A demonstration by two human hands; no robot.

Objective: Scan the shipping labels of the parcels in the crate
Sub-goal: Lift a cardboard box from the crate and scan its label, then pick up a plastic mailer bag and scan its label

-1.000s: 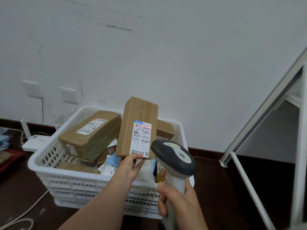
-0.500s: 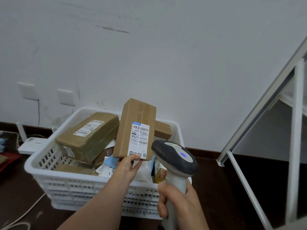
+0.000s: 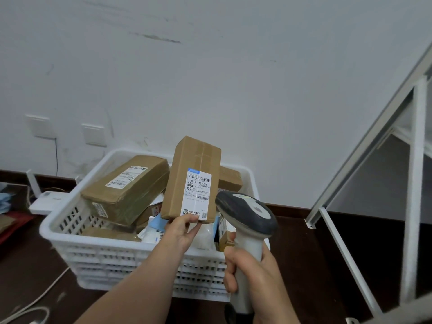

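My left hand grips the bottom edge of a tall brown cardboard parcel, holding it upright above the white plastic crate. Its white shipping label faces me. My right hand grips the handle of a grey and white barcode scanner, whose head sits just right of the label's lower corner. Inside the crate a large brown parcel with its own label lies tilted at the left, another brown box sits behind, and soft white and blue packets lie underneath.
The crate stands on a dark floor against a white wall with two wall plates. A white router and cables lie at the left. A white metal frame leans at the right.
The red scan line on the label a second ago is gone, and the scanner's blue light has gone out. The parcel and both hands have barely shifted.
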